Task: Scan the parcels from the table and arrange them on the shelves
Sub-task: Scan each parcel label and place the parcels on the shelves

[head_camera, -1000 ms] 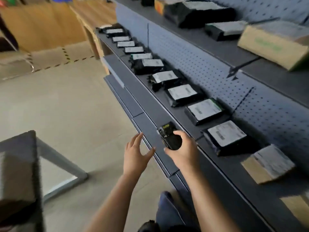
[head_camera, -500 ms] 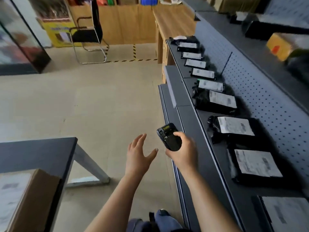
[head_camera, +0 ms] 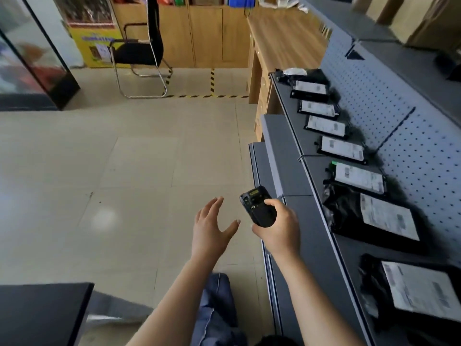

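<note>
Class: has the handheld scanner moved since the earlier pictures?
Yes: the scanner, gripped by the right hand, has drifted from over the shelf ledge out to its floor-side edge.

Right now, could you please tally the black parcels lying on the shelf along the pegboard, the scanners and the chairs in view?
Black parcels on the shelf: 8
Scanner, held in the right hand: 1
Chair: 1
Total: 10

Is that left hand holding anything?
No, empty: the left hand is open with fingers spread, while the right hand grips the scanner.
</note>
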Action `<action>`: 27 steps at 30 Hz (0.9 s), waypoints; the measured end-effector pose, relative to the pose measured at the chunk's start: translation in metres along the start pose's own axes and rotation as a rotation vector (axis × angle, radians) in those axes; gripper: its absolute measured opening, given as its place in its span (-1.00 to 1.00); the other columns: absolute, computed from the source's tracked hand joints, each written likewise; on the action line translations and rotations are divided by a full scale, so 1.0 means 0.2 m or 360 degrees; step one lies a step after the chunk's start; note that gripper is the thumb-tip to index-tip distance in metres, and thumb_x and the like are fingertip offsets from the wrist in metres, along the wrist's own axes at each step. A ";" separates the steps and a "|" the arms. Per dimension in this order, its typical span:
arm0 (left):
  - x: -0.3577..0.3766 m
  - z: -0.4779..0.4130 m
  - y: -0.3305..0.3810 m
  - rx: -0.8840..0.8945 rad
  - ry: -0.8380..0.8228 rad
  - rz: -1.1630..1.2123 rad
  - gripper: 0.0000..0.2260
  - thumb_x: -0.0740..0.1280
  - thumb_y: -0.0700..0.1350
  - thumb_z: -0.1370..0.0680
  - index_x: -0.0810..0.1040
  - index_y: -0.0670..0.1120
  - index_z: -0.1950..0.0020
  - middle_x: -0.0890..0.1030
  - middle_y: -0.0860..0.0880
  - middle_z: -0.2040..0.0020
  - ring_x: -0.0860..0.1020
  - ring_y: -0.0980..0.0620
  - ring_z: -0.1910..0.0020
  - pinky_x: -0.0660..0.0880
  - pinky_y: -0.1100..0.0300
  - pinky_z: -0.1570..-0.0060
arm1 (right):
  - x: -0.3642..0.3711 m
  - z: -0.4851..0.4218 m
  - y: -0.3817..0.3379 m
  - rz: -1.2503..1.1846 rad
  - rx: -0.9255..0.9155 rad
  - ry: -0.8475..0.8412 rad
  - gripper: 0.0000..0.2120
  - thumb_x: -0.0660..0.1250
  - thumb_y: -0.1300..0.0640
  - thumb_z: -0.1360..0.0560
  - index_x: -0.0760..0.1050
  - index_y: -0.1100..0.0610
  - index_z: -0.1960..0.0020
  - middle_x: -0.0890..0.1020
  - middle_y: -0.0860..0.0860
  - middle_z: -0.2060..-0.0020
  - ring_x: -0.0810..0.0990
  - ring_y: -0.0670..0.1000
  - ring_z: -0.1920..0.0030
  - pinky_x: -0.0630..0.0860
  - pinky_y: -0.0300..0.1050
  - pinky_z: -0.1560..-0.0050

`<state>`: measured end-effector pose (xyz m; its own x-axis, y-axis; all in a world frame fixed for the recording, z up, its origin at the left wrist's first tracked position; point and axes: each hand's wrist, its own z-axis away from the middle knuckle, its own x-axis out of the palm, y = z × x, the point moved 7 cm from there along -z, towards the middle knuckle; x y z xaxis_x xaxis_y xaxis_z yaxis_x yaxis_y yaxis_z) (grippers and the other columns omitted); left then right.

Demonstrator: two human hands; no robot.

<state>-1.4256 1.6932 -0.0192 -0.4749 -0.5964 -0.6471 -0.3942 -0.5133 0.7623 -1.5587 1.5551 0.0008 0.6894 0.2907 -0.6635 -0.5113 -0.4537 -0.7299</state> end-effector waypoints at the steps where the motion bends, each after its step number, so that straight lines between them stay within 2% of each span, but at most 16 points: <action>1: -0.02 -0.14 0.01 0.0025 0.0001 -0.0010 -0.37 0.40 0.12 -0.49 0.27 0.05 -0.50 0.31 0.09 -0.46 0.22 0.04 -0.43 0.22 0.13 -0.38 | 0.05 -0.12 -0.03 -0.0005 0.0009 0.0014 -0.46 0.56 0.16 -0.18 0.54 0.04 -0.13 0.61 -0.03 0.04 0.51 0.08 -0.01 0.43 -0.14 0.17; 5: -0.11 -0.69 0.03 0.0104 -0.0018 -0.0063 -0.37 0.39 0.14 -0.49 0.26 0.07 -0.51 0.30 0.10 -0.47 0.22 0.05 -0.43 0.27 0.07 -0.40 | 0.23 -0.60 -0.17 -0.0018 0.0026 0.0078 -0.47 0.56 0.15 -0.18 0.53 0.03 -0.12 0.62 -0.05 0.04 0.52 0.08 0.01 0.47 -0.12 0.18; 9: -0.19 -1.14 0.01 0.0137 -0.0023 -0.0140 -0.37 0.38 0.14 -0.50 0.25 0.07 -0.51 0.27 0.10 -0.48 0.16 0.06 -0.46 0.23 0.07 -0.43 | 0.42 -0.96 -0.29 -0.0033 0.0048 0.0116 -0.46 0.57 0.14 -0.20 0.53 0.02 -0.15 0.62 -0.05 0.01 0.52 0.07 -0.01 0.47 -0.12 0.18; 16: -0.16 -1.74 -0.07 0.0067 -0.0065 -0.0172 -0.36 0.38 0.16 -0.49 0.25 0.05 -0.51 0.27 0.09 -0.49 0.15 0.04 -0.48 0.23 0.02 -0.43 | 0.68 -1.52 -0.35 -0.0008 0.0031 0.0003 -0.41 0.58 0.14 -0.22 0.49 0.01 -0.21 0.58 -0.05 0.00 0.47 0.02 -0.05 0.48 -0.16 0.17; 27: -0.13 -3.03 0.07 -0.0033 0.0142 -0.0155 -0.36 0.39 0.15 -0.48 0.27 0.04 -0.50 0.29 0.07 -0.49 0.19 0.00 -0.46 0.25 -0.02 -0.41 | 1.06 -2.88 -0.49 -0.0057 -0.0123 -0.0087 -0.40 0.57 0.12 -0.21 0.49 0.02 -0.22 0.60 -0.04 -0.03 0.46 0.04 -0.08 0.46 -0.16 0.18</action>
<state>-0.9420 1.3260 0.0031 -0.3627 -0.5950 -0.7172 -0.4182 -0.5838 0.6959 -1.0666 1.1754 0.0250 0.6764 0.3526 -0.6467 -0.4440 -0.5053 -0.7399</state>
